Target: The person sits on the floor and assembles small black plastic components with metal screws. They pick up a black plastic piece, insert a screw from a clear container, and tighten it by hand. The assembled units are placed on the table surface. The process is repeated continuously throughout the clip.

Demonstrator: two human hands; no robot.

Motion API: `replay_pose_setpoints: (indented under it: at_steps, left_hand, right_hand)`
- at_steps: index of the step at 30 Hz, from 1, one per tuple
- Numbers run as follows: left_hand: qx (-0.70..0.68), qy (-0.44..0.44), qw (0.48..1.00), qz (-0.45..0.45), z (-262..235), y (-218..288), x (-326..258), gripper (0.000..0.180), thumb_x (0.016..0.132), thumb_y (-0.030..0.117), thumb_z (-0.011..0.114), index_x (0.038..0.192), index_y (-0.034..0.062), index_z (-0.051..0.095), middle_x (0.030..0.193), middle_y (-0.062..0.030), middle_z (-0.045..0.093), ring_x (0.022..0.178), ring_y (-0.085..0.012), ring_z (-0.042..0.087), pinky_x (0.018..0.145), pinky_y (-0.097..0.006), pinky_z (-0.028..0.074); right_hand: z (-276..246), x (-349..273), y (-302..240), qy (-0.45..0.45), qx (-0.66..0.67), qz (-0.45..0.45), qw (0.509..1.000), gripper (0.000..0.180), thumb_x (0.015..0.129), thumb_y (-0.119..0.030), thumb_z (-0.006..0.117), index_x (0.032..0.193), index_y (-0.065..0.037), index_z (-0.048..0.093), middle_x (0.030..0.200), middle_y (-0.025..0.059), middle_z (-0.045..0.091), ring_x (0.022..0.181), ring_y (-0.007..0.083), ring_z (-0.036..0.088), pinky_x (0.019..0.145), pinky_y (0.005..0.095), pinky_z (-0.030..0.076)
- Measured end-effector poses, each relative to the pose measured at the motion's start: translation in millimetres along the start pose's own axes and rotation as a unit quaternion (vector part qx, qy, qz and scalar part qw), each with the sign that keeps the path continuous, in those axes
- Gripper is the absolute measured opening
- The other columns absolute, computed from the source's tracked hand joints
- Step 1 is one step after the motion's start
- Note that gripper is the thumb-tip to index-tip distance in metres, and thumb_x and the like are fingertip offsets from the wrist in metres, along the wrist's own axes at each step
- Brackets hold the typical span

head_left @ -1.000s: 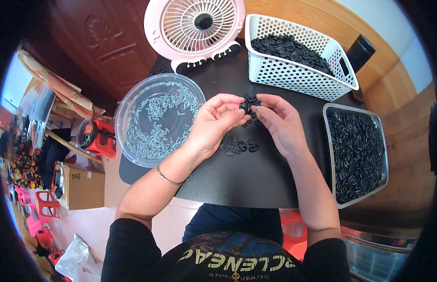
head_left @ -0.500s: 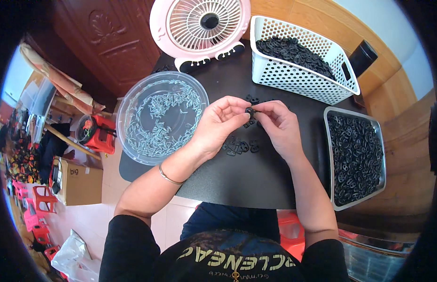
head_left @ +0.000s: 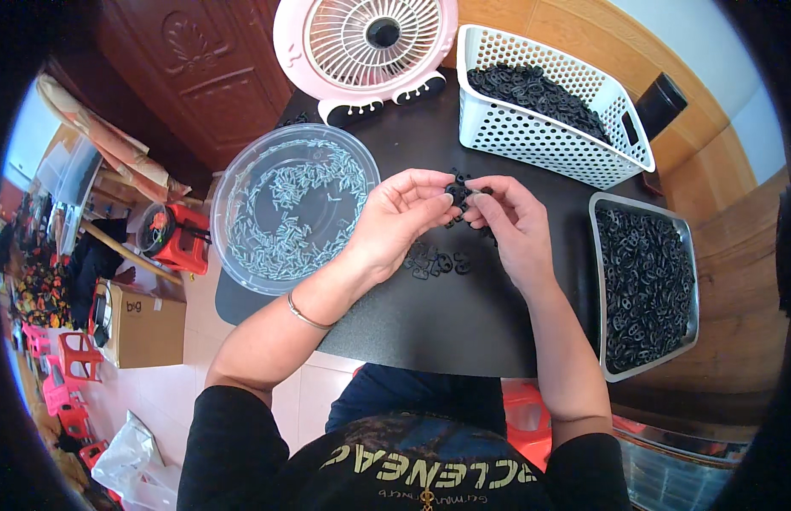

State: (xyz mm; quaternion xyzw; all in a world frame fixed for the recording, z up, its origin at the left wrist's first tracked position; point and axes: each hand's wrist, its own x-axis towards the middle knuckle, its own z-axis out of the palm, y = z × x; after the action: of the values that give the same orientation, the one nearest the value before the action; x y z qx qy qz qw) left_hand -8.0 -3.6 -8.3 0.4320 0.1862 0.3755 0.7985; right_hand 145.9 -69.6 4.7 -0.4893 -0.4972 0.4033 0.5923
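My left hand [head_left: 400,217] and my right hand [head_left: 516,228] meet above the dark table, fingertips closed in pinches. Between them is a small black plastic piece [head_left: 457,194], gripped from both sides; its exact shape is too small to tell. More black bits show by the right fingers, and I cannot tell whether they are held or lie behind. Just below the hands, several flat black plastic pieces with holes [head_left: 438,261] lie loose on the table [head_left: 412,328]. Left of my left hand stands a round clear tub [head_left: 229,175] with many small silvery screws [head_left: 293,243].
A white perforated basket [head_left: 540,145] heaped with black pieces stands at the back right. Nearer on the right, a metal tray [head_left: 601,328] is full of similar pieces. A pink fan [head_left: 295,53] stands at the back. A cardboard box [head_left: 149,332] sits on the floor at left.
My right fingertips have shifted slightly and now curl closer round the small black piece. More black bits show between the two hands. My left hand stays almost where it was.
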Motion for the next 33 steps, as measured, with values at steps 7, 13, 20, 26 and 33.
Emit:
replay_pose_setpoints:
  at_steps: [7, 13, 20, 26, 33]
  left_hand:
    - [-0.003, 0.016, 1.000, 0.009, 1.7, 2.1, -0.6, 0.023, 0.082, 0.004, 0.056, 0.104, 0.0015, 0.056, 0.091, -0.0065, 0.061, 0.080, -0.0127, 0.060, 0.075, -0.023, 0.050]
    - [0.003, 0.023, 1.000, -0.003, 2.4, 2.8, -1.3, 0.023, 0.082, 0.003, 0.056, 0.105, 0.0005, 0.056, 0.091, -0.0069, 0.061, 0.079, -0.0121, 0.060, 0.074, -0.022, 0.050]
    - [0.015, 0.013, 1.000, 0.007, 5.1, 5.2, -2.1, 0.023, 0.082, 0.003, 0.055, 0.105, 0.0002, 0.057, 0.091, -0.0067, 0.061, 0.079, -0.0113, 0.060, 0.072, -0.021, 0.051]
    - [0.057, 0.010, 0.998, 0.026, 4.1, 2.4, -1.0, 0.022, 0.082, 0.001, 0.055, 0.104, -0.0002, 0.057, 0.089, -0.0061, 0.061, 0.078, -0.0099, 0.059, 0.072, -0.021, 0.050]
    - [0.055, -0.011, 0.998, 0.037, 3.9, 1.4, -1.6, 0.022, 0.081, 0.001, 0.057, 0.102, -0.0001, 0.059, 0.086, -0.0057, 0.061, 0.074, -0.0087, 0.056, 0.070, -0.021, 0.047]
  right_hand:
    - [-0.9, -0.4, 4.3, 0.008, -0.015, -0.023, 1.000, 0.017, 0.080, -0.002, 0.056, 0.097, -0.001, 0.058, 0.081, 0.0039, 0.058, 0.074, 0.0089, 0.057, 0.067, 0.0209, 0.046]
    - [2.6, -2.1, 1.6, 0.020, 0.012, 0.009, 1.000, 0.015, 0.077, -0.003, 0.061, 0.089, -0.002, 0.054, 0.079, 0.0044, 0.060, 0.070, 0.0089, 0.059, 0.063, 0.0207, 0.047]
    - [1.6, -2.5, 2.6, 0.021, 0.013, 0.010, 1.000, 0.013, 0.077, -0.003, 0.062, 0.087, -0.003, 0.055, 0.079, 0.0041, 0.060, 0.070, 0.0072, 0.057, 0.062, 0.0193, 0.046]
    - [1.1, -2.9, 4.4, 0.017, 0.026, -0.003, 0.999, 0.013, 0.076, -0.003, 0.063, 0.086, -0.003, 0.055, 0.078, 0.0038, 0.061, 0.069, 0.0060, 0.056, 0.060, 0.0186, 0.045]
    - [3.2, -3.5, 2.5, 0.025, 0.024, 0.009, 0.999, 0.014, 0.075, -0.003, 0.064, 0.086, -0.003, 0.056, 0.079, 0.0049, 0.062, 0.070, 0.0067, 0.057, 0.061, 0.0188, 0.045]
